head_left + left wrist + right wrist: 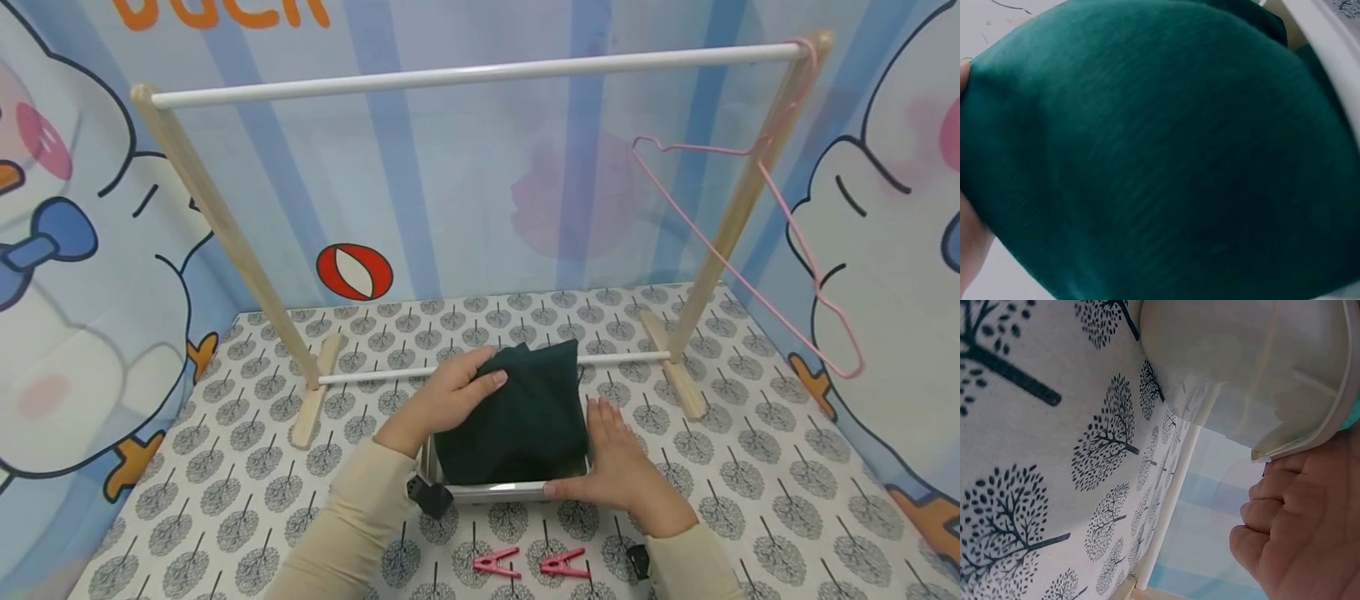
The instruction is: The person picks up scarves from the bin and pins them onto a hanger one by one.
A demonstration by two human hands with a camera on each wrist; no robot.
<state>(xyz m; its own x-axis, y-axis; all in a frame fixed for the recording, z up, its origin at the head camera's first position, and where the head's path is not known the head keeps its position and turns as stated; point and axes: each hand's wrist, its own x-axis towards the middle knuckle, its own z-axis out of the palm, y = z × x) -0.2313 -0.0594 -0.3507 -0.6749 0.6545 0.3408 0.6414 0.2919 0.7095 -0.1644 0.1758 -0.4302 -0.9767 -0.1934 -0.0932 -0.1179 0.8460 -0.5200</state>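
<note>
A folded dark green cloth [517, 421] stands up out of a light-coloured, shallow box [495, 495]. My left hand [448, 398] grips the cloth at its upper left corner, thumb in front. Green fabric [1160, 150] fills most of the left wrist view and hides much of that hand's fingers. At the box's right side, my right hand [621, 468] rests against the rim, its fingers pointing forward and its thumb along the front edge. The right wrist view shows the box wall [1241, 369] beside the fingers of that hand.
Behind the box stands a wooden rack with a white top bar [480, 73] and a lower bar [622, 358]. A pink hanger [712, 246] hangs at its right end. Two pink clothespins [497, 562] lie in front of the box on the tree-patterned tablecloth [247, 500].
</note>
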